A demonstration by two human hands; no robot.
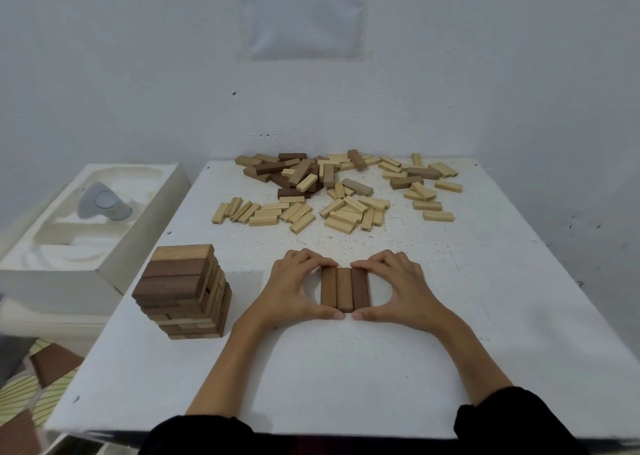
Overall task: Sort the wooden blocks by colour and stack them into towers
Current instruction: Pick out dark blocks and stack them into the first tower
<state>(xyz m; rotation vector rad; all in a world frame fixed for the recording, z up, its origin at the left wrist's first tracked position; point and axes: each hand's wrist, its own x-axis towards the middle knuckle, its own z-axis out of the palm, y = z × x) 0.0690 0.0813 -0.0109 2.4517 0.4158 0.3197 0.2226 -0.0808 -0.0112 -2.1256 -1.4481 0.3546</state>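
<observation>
While L hand (291,290) & R hand (398,290) framed them, three dark-brown blocks (345,290) lay flat, side by side & touching, mid white table (450,333).
Each hand was curled round the row, fingertips on far ends, thumbs on near ends, pinching it lengthwise. Mixed pale/dark tower (183,291) stood near, to the left, apart from the hands. Loose pile of pale & brown blocks (332,191) lay spread along far edge. White moulded box (52,271) w/ grey device (102,205) sat beside table, left.
</observation>
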